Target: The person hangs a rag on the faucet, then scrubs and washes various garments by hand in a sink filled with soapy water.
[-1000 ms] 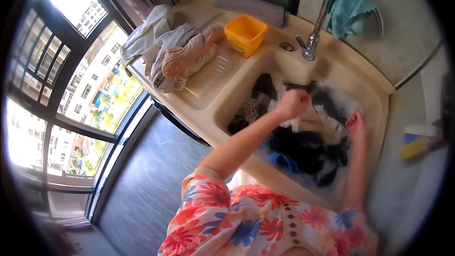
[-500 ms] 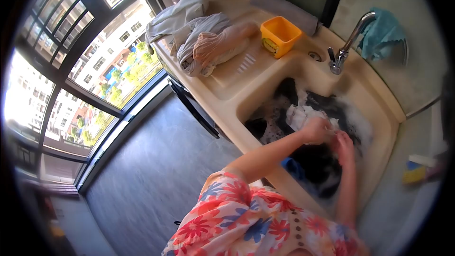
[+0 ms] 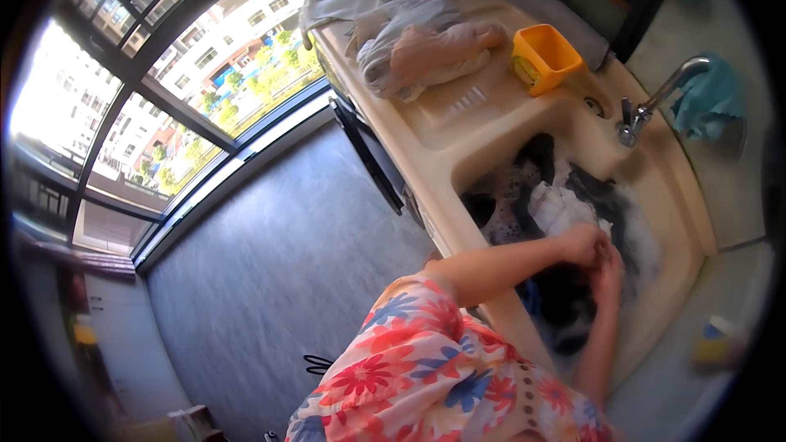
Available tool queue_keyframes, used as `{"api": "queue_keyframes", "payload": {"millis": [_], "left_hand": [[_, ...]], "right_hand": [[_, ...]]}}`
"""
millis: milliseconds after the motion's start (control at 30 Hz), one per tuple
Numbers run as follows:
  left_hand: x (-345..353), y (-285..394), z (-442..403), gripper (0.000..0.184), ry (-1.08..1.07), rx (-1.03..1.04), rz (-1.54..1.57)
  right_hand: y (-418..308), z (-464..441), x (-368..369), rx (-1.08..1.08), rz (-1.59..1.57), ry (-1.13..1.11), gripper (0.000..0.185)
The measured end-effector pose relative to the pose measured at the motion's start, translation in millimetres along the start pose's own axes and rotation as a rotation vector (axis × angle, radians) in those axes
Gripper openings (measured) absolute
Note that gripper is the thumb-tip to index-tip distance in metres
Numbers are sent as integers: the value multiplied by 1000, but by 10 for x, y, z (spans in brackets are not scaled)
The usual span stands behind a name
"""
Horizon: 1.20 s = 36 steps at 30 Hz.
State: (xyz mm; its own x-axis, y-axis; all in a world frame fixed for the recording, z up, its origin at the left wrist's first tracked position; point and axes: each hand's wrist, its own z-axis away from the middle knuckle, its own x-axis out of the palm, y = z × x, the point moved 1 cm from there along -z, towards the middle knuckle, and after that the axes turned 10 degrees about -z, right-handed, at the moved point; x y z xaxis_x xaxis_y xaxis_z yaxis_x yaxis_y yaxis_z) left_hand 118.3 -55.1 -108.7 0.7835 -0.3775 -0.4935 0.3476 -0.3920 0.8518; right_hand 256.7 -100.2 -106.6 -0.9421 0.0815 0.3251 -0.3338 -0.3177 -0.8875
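Observation:
Over the sink (image 3: pixel 679 278), my left hand (image 3: pixel 583 244) is closed on a bunched white cloth (image 3: pixel 560 208). My right hand (image 3: pixel 607 272) meets it from the right, its fingers closed on the cloth's near end. The fine grip of the fingertips is too small to make out. Dark wet clothes (image 3: pixel 565 295) lie in soapy water beneath both hands. White foam (image 3: pixel 643 237) gathers along the right side of the basin.
Left of the basin, a pile of light garments (image 3: pixel 426 41) lies on the ledge beside a yellow-orange container (image 3: pixel 547 59). A chrome faucet (image 3: pixel 655 102) stands behind the sink, with a teal cloth (image 3: pixel 708 98) hanging there. Large windows (image 3: pixel 164 115) are at left.
The camera view has shifted, so the sink and ledge appear further right. Both hands stay together on the white cloth, with only slight movement.

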Motion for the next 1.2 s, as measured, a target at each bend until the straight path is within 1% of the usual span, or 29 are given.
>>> {"api": "queue_keyframes", "payload": {"millis": [100, 200, 267, 333, 367, 400, 433, 467, 533, 567, 667, 700, 900, 1000, 1100, 1200], "left_hand": [[19, -82, -32, 27, 79, 3, -131], [-72, -50, 35, 28, 90, -100, -226], [-130, -37, 57, 31, -4, -199, -240], [-157, -6, 32, 32, -113, -265, -286], [-178, 23, 26, 33, -172, -276, -324], [-270, 160, 41, 35, -133, -250, -387], [-220, 41, -26, 38, -146, -273, -359], [-200, -34, -34, 41, -157, -241, -363], [-158, -152, -30, 37, -78, -198, -344], [-191, -119, -14, 34, -40, -175, -359], [-176, -159, -52, 31, -53, -230, -362], [-187, -139, -37, 30, -44, -224, -359], [-173, -146, -34, 27, -10, -201, -329], [-172, -178, -38, 25, 14, -187, -336], [-162, -193, -24, 24, 21, -179, -342], [-144, -201, -11, 23, 21, -186, -367]], "right_hand": [[-70, 61, 120, -23, -34, -42, 34], [-94, 26, 42, -23, -9, -84, 36], [-62, -11, -44, -14, 25, -98, 37], [-100, -25, -139, -45, 59, -48, 37], [-127, 25, -50, -74, -2, -88, 36], [-132, 32, -123, -120, 20, -68, 35], [-166, -1, -110, -115, 31, -54, 34], [-222, 16, -74, -95, 32, -60, 32], [-308, 40, -14, -58, 35, -79, 30], [-354, 62, 31, -52, 43, -58, 33], [-444, 88, 34, -26, 2, -9, 32], [-433, 89, -9, -46, 8, -22, 26], [-533, 55, -137, -102, 87, 11, 25], [-581, -2, -163, -141, 192, 7, 24], [-661, -111, -193, -201, 405, 75, 22], [-844, -331, -250, -422, 473, 99, 19]]}}
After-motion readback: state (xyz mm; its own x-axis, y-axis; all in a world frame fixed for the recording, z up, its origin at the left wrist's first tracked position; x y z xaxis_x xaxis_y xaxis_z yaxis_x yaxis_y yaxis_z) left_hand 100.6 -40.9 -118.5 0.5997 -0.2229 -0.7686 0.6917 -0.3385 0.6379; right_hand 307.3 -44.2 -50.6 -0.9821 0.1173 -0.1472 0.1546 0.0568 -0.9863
